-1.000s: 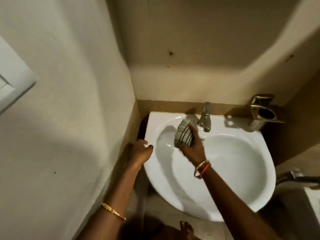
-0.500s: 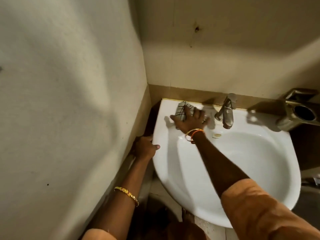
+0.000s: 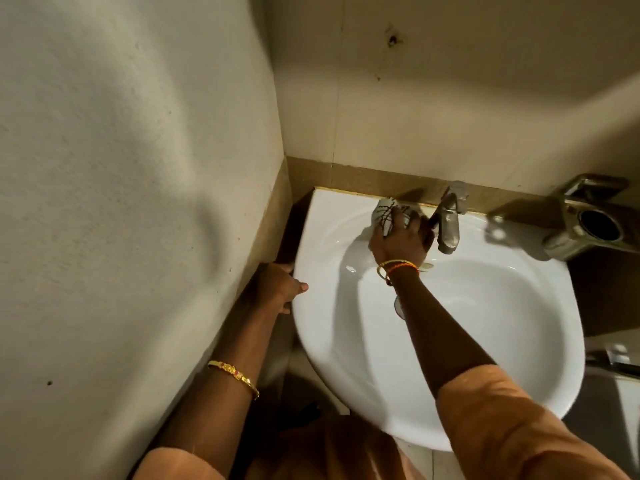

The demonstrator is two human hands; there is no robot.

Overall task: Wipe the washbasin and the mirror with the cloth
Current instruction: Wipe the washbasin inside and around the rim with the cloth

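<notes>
A white washbasin (image 3: 491, 327) is fixed to the back wall in a corner. My right hand (image 3: 401, 240) presses a bunched white cloth with dark checks (image 3: 384, 214) onto the basin's back rim, just left of the metal tap (image 3: 448, 223). My fingers cover most of the cloth. My left hand (image 3: 278, 287) grips the basin's left edge, thumb on top of the rim. No mirror is in view.
The left wall (image 3: 138, 202) stands close beside the basin, with a narrow dark gap between them. A metal holder with a round hole (image 3: 588, 223) hangs on the wall to the right of the tap. A brown tile strip runs behind the basin.
My right hand has slid the cloth from inside the bowl up to the back rim, then rightwards along it towards the tap. My left hand has stayed on the basin's left edge.
</notes>
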